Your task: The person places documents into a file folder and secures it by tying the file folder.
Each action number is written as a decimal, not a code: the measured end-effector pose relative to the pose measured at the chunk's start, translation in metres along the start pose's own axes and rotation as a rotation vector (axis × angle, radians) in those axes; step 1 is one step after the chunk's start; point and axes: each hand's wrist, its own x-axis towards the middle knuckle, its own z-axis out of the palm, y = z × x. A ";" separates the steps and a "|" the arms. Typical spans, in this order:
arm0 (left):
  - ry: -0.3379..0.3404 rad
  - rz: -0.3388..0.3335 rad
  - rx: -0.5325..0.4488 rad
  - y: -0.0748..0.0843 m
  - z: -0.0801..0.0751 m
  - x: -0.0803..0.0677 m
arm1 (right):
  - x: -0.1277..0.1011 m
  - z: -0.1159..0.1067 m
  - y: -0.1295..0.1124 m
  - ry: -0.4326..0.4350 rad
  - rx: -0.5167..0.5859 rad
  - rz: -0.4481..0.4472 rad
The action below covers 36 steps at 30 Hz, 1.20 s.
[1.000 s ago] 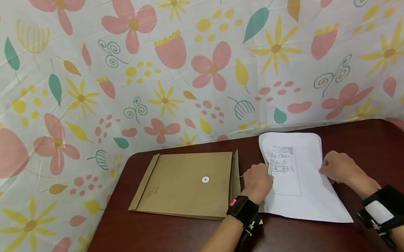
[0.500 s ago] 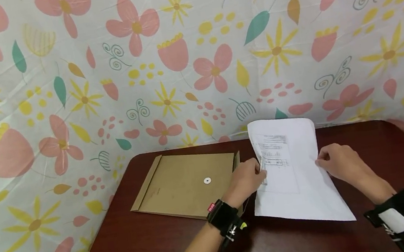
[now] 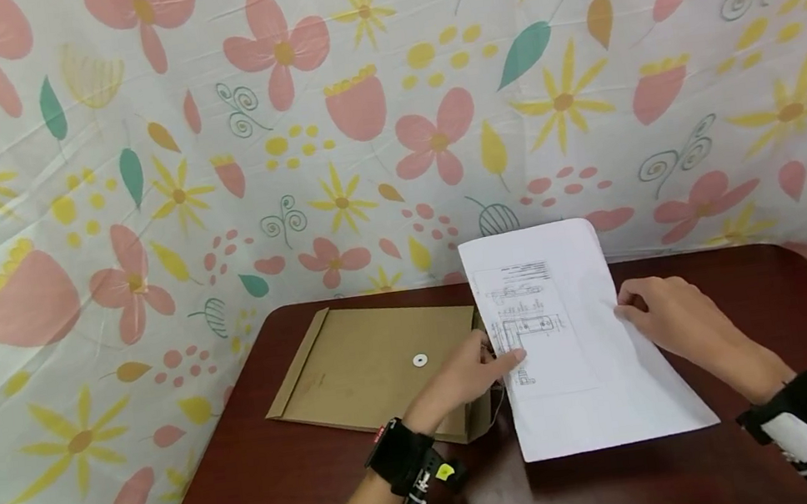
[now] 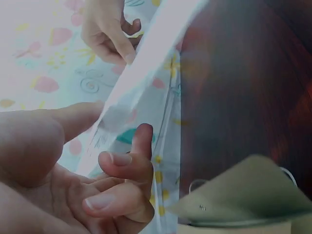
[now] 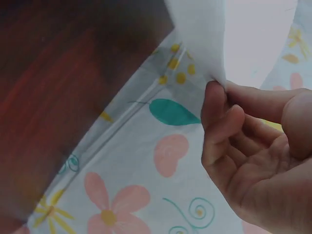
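Note:
A white sheet of paper (image 3: 611,403) with a printed technical drawing is held raised and tilted over the table. At its left edge my left hand (image 3: 467,374) holds it, thumb on the printed face and fingers behind. In the left wrist view the paper (image 4: 148,56) runs between the thumb and the loosely curled fingers. My right hand (image 3: 672,320) pinches the opposite edge between thumb and index finger, shown closely in the right wrist view, where the paper (image 5: 200,39) bends at the fingertips. Beside my left hand lies a brown kraft document envelope (image 3: 365,366) with a white button.
The dark red-brown table (image 3: 251,489) has rounded far corners. A floral cloth (image 3: 387,119) hangs as a backdrop behind and to the left. A thin string (image 3: 500,410) loops from the envelope's right side, where its flap stands slightly raised.
The paper has been lifted and shifted left, its top now overlapping the backdrop. My left hand has moved left and turned, its thumb now on the front. The right hand still pinches the edge.

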 end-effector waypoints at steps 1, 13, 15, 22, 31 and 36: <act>0.013 -0.007 0.006 -0.001 -0.003 -0.001 | 0.001 -0.001 -0.001 0.007 -0.010 -0.015; 0.107 -0.029 -0.133 -0.016 -0.071 -0.016 | 0.007 0.003 -0.016 0.102 -0.191 -0.267; 0.117 -0.032 -0.153 -0.017 -0.081 -0.021 | 0.006 0.005 -0.017 0.108 -0.233 -0.306; -0.052 -0.066 -0.121 -0.026 -0.095 -0.038 | 0.008 0.008 -0.020 0.195 -0.326 -0.464; -0.287 0.032 -0.074 -0.031 -0.080 -0.048 | 0.010 0.010 -0.026 0.316 -0.378 -0.632; -0.272 0.051 -0.043 -0.030 -0.073 -0.047 | 0.014 0.005 -0.031 0.332 -0.387 -0.642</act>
